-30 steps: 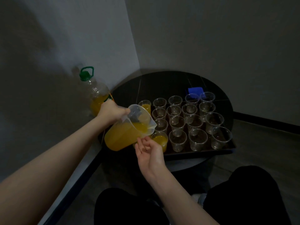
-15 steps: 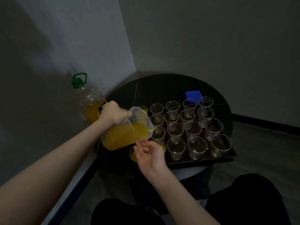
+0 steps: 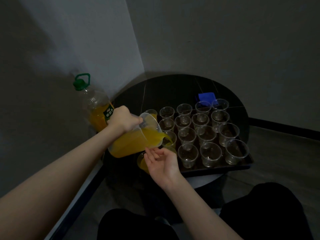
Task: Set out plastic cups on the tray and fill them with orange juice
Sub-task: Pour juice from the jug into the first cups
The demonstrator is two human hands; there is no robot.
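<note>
Left hand (image 3: 123,119) grips the tilted jug (image 3: 136,139), spout over the near-left cup (image 3: 168,140); right hand (image 3: 161,163) spread just below.

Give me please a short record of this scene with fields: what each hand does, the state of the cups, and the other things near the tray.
left hand: grips the tilted jug, pouring juice
right hand: open, palm up, below the spout
cup being filled: left column of the tray
other cups: mostly empty
juice bottle: upright, left of the tray, partly full
blue object: behind the cups
</note>
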